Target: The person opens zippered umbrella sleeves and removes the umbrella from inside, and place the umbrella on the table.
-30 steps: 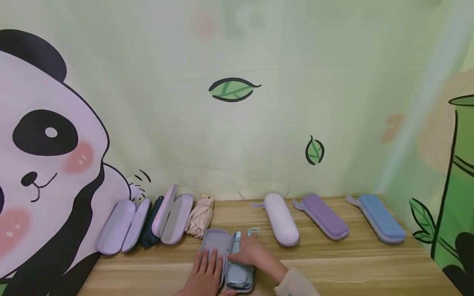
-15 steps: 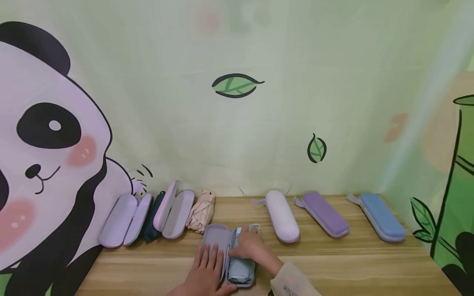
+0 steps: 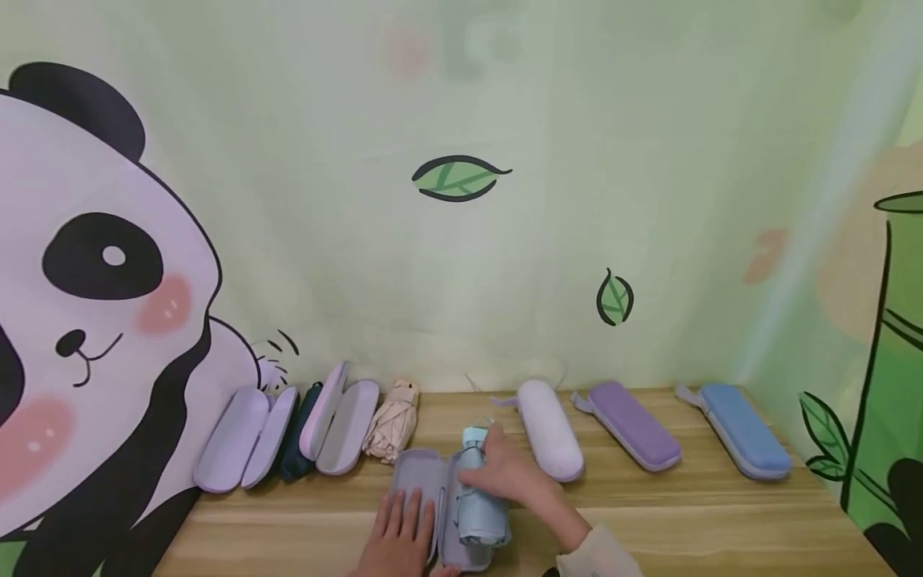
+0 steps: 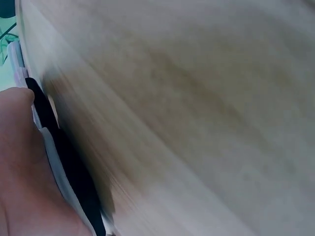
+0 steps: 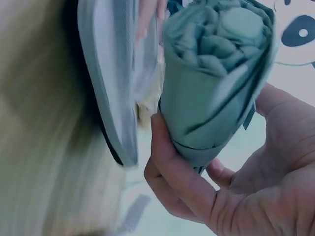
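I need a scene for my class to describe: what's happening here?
A person's right hand grips a rolled light-blue fabric umbrella, holding it above the right half of an open grey oblong case. The left hand rests on the case's other half. Farther back lie three closed oblong cases in white, purple and blue on the right; a rolled beige fabric umbrella and two open lilac oblong cases sit on the left.
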`<control>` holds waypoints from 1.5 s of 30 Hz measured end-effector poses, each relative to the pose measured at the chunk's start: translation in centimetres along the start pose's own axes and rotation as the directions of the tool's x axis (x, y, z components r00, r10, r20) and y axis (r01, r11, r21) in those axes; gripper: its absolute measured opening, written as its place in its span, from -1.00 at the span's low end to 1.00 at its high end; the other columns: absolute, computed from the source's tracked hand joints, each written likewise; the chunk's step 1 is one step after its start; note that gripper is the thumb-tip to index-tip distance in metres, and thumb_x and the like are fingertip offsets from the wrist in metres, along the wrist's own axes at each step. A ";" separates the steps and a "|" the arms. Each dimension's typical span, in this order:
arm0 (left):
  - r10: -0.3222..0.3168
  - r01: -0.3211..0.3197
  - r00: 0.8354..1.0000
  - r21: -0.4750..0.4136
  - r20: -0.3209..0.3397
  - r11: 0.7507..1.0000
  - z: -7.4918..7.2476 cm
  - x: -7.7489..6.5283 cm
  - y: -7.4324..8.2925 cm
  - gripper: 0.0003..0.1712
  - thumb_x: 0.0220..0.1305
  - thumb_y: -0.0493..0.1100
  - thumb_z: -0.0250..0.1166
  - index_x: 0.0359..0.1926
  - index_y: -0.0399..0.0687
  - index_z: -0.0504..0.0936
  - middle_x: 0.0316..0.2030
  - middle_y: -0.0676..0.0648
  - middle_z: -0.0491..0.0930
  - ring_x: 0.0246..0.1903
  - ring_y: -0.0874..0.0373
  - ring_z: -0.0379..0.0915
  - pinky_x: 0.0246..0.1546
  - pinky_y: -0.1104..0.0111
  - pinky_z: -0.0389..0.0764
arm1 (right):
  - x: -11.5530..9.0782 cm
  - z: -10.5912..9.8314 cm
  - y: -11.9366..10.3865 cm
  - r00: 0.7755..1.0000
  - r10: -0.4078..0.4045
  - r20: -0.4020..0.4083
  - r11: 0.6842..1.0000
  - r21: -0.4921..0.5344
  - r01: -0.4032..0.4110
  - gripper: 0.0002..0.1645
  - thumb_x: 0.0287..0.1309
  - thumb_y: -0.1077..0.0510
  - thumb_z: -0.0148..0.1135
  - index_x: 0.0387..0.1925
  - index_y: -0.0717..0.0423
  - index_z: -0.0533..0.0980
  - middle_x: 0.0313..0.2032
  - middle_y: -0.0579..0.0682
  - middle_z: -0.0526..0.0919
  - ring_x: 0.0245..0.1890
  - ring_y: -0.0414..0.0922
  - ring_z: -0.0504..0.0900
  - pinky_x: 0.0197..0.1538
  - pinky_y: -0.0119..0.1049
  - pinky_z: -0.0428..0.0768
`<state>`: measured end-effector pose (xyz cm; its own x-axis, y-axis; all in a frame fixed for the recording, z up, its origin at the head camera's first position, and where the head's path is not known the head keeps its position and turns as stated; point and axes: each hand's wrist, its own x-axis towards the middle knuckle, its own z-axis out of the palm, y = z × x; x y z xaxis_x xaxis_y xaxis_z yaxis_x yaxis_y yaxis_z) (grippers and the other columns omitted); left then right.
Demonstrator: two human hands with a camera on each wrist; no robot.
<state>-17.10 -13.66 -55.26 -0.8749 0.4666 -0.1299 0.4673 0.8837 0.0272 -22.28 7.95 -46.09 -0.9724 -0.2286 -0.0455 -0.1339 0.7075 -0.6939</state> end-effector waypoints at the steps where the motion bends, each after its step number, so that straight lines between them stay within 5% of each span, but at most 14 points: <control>1: -0.007 0.007 1.000 -0.011 0.004 1.000 -0.1 0.0 -0.1 0.30 0.18 0.75 -0.36 0.51 -0.18 0.28 0.51 -0.33 0.16 0.49 -0.36 -0.01 0.44 -0.23 -0.04 | -0.1 -0.5 -0.1 1.000 0.012 -0.010 1.000 -0.011 -0.012 -0.25 -0.05 -0.04 0.46 -0.02 0.36 0.31 -0.33 0.11 0.51 -0.37 -0.03 0.54 -0.37 -0.15 0.57; 5: -0.025 0.026 1.000 -0.043 0.018 0.999 -0.4 0.0 -0.4 0.31 0.18 0.75 -0.30 0.52 -0.20 0.27 0.52 -0.34 0.12 0.50 -0.37 -0.06 0.44 -0.24 -0.10 | -0.5 -1.5 0.1 0.998 0.050 -0.035 0.997 -0.057 -0.052 -0.19 -0.01 -0.07 0.44 0.06 0.39 0.30 -0.25 0.14 0.47 -0.34 -0.02 0.51 -0.37 -0.16 0.56; 11: -0.035 0.036 0.999 -0.026 0.039 0.999 -0.2 -0.3 -0.4 0.34 0.14 0.77 -0.37 0.52 -0.18 0.26 0.52 -0.33 0.12 0.50 -0.37 -0.06 0.44 -0.24 -0.10 | -1.1 -0.4 1.6 0.996 0.090 -0.012 0.990 -0.110 -0.091 -0.02 -0.04 -0.05 0.49 0.23 0.46 0.26 -0.15 0.26 0.48 -0.33 0.04 0.55 -0.38 -0.06 0.60; 24: -0.024 0.024 0.999 -0.026 0.022 0.999 0.0 -0.1 0.4 0.32 0.15 0.76 -0.36 0.51 -0.18 0.28 0.51 -0.33 0.15 0.50 -0.35 -0.02 0.44 -0.23 -0.07 | -2.1 -0.2 3.2 0.991 0.134 -0.018 0.966 -0.220 -0.135 -0.02 -0.11 -0.02 0.53 0.14 0.56 0.28 -0.15 0.46 0.49 -0.35 0.14 0.57 -0.30 0.05 0.62; 31: -0.007 0.008 1.000 -0.041 0.007 0.999 0.2 -0.1 -0.2 0.29 0.20 0.73 -0.27 0.51 -0.24 0.27 0.50 -0.36 0.14 0.49 -0.38 -0.02 0.44 -0.24 -0.08 | -2.4 0.1 3.4 0.997 0.072 -0.024 0.957 -0.280 -0.076 0.08 -0.05 -0.02 0.61 0.21 0.67 0.28 -0.08 0.56 0.57 -0.07 0.39 0.63 -0.06 0.16 0.63; 36: 0.002 -0.002 1.000 -0.060 -0.012 0.998 -0.2 -0.3 -0.3 0.27 0.22 0.70 -0.19 0.49 -0.28 0.28 0.49 -0.40 0.15 0.48 -0.41 -0.01 0.43 -0.26 -0.07 | -2.3 0.3 3.1 0.993 0.116 -0.023 0.952 -0.282 -0.117 0.13 0.01 -0.05 0.58 0.32 0.64 0.23 0.01 0.59 0.55 -0.01 0.43 0.62 -0.03 0.19 0.62; 42: 0.007 -0.008 1.000 -0.064 -0.018 0.998 -0.1 -0.4 -0.4 0.26 0.23 0.69 -0.16 0.50 -0.28 0.27 0.49 -0.40 0.14 0.48 -0.41 -0.02 0.42 -0.26 -0.07 | -2.7 -0.2 2.8 0.995 0.104 0.008 0.952 -0.292 -0.097 0.00 0.14 -0.01 0.47 0.32 0.63 0.25 0.03 0.56 0.56 0.04 0.39 0.61 0.03 0.18 0.60; 45: 0.003 -0.005 1.000 -0.067 -0.017 0.998 -0.3 -0.3 -0.1 0.27 0.21 0.70 -0.18 0.50 -0.27 0.28 0.49 -0.39 0.16 0.48 -0.40 -0.01 0.43 -0.25 -0.06 | -3.1 -1.1 2.7 0.998 0.063 0.018 0.951 -0.303 -0.054 -0.28 0.18 0.03 0.42 0.13 0.54 0.44 -0.09 0.42 0.65 -0.05 0.30 0.65 -0.02 0.14 0.61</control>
<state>-16.92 -13.91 -54.91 -0.8753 0.4702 -0.1125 0.4617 0.8820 0.0941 -19.89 11.34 -47.02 -0.9753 -0.1959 -0.1022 -0.1323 0.8881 -0.4402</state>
